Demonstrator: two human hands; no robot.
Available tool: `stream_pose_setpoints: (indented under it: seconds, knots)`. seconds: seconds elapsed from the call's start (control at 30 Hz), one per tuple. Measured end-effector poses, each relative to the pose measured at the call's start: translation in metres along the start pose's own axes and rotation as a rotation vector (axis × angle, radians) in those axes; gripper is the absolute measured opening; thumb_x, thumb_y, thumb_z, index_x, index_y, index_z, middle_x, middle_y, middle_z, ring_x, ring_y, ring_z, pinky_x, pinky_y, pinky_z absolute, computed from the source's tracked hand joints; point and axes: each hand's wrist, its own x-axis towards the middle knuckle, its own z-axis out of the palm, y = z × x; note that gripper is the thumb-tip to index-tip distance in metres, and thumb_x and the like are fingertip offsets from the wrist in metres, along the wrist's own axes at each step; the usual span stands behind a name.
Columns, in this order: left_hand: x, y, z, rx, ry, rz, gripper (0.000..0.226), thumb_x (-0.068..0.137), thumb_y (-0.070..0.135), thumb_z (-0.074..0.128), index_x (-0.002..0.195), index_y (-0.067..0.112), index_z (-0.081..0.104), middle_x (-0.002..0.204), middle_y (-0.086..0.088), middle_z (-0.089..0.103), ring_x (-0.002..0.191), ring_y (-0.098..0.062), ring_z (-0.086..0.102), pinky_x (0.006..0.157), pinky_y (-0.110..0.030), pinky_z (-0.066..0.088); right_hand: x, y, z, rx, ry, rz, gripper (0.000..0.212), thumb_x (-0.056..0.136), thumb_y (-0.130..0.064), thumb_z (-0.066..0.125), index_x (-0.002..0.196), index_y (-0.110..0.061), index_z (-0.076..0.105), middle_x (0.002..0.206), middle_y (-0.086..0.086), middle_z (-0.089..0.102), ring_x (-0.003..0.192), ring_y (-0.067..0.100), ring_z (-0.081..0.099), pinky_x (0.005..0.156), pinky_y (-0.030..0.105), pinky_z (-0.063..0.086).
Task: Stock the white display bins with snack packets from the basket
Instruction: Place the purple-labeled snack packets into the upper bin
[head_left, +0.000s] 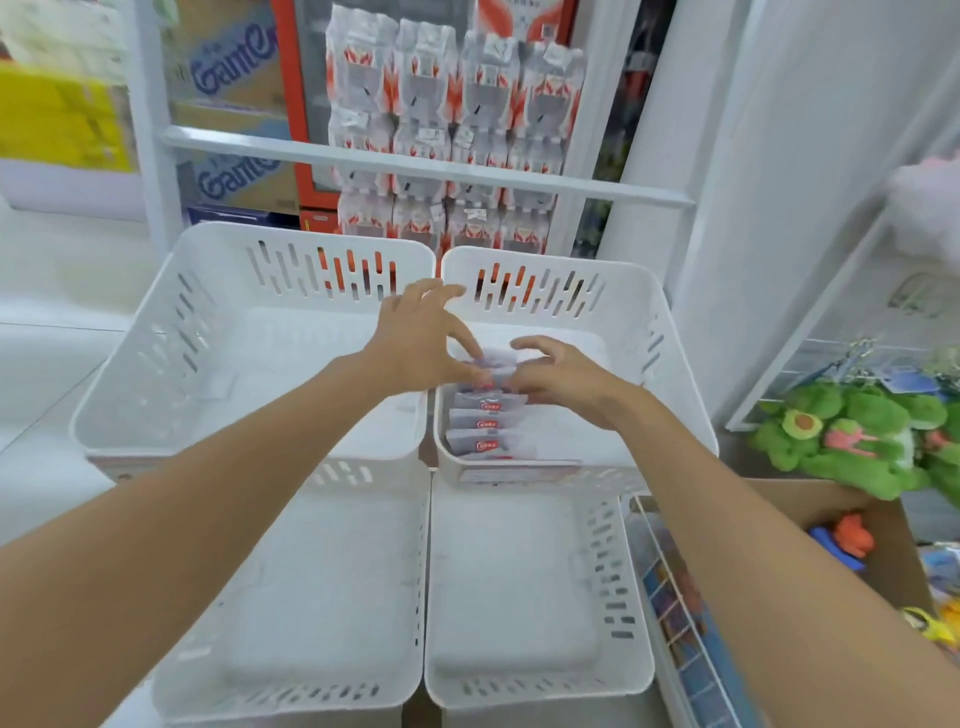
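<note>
Where both arms reach forward over the white display bins, the left hand (426, 338) and the right hand (566, 379) meet inside the upper right bin (670, 338). A row of snack packets (485, 423) stands on edge along that bin's left wall, white with a red label on each, running from the near rim toward the back. The hands work at the far end of the row. The left hand's thumb and forefinger pinch the rearmost packet (496, 364) from the left, its other fingers splayed above the bin's divider edge, while the right hand's curled fingertips grip the same packet from the right. Motion blur hides the finer detail of the grip.

The upper left bin (130, 364) sits just beside it, rim against rim, and below them lie the lower left bin (291, 696) and lower right bin (639, 623). To the right stands a wire rack (670, 571) with blue-printed items, a cardboard box (893, 545), and green plush toys (857, 431). Behind the bins, shrink-wrapped bottle packs (452, 104) are stacked.
</note>
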Motion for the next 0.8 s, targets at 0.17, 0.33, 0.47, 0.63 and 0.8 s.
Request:
stream_pose_setpoints:
  seconds: [0.17,0.33,0.47,0.63,0.8]
  knots:
    - [-0.018,-0.005,-0.004,-0.311,0.148,-0.102,0.052,0.075,0.040,0.080,0.123,0.028,0.063,0.145,-0.001,0.042,0.132,-0.021,0.037,0.112,-0.041,0.032,0.004,0.001,0.008,-0.208,-0.008,-0.014,0.038,0.088,-0.038,0.069,0.119,-0.024,0.053,0.121,0.005,0.054,0.108,0.022,0.057,0.096,0.037,0.051]
    - [-0.032,-0.010,0.006,-0.493,0.124,-0.173,0.067,0.076,0.041,0.078,0.135,0.031,0.049,0.144,0.004,0.043,0.109,-0.009,0.049,0.087,-0.022,0.045,0.002,0.000,0.018,-0.316,-0.083,-0.051,0.056,0.089,-0.043,0.067,0.136,-0.031,0.040,0.131,-0.009,0.040,0.116,0.013,0.041,0.096,0.029,0.034]
    - [-0.034,-0.008,0.010,-0.516,0.139,-0.200,0.068,0.078,0.043,0.075,0.138,0.031,0.045,0.147,0.005,0.042,0.109,-0.008,0.049,0.086,-0.023,0.043,0.004,-0.001,0.022,-0.362,-0.119,-0.057,0.058,0.090,-0.042,0.066,0.139,-0.030,0.037,0.140,-0.006,0.040,0.127,0.019,0.040,0.100,0.030,0.033]
    - [-0.041,-0.003,0.008,-0.533,0.095,-0.250,0.069,0.080,0.044,0.074,0.140,0.030,0.043,0.146,0.003,0.044,0.108,-0.008,0.048,0.087,-0.024,0.043,0.001,-0.003,0.023,-0.375,-0.100,-0.006,0.060,0.088,-0.048,0.065,0.140,-0.035,0.037,0.154,0.002,0.029,0.137,0.025,0.033,0.107,0.038,0.032]
    - [-0.059,0.007,-0.004,-0.559,0.069,-0.296,0.065,0.081,0.040,0.074,0.138,0.024,0.046,0.140,-0.001,0.048,0.109,-0.015,0.053,0.087,-0.026,0.044,-0.012,-0.006,0.029,-0.296,0.123,-0.099,0.067,0.089,-0.048,0.064,0.148,-0.032,0.034,0.158,-0.001,0.025,0.144,0.022,0.025,0.114,0.041,0.025]
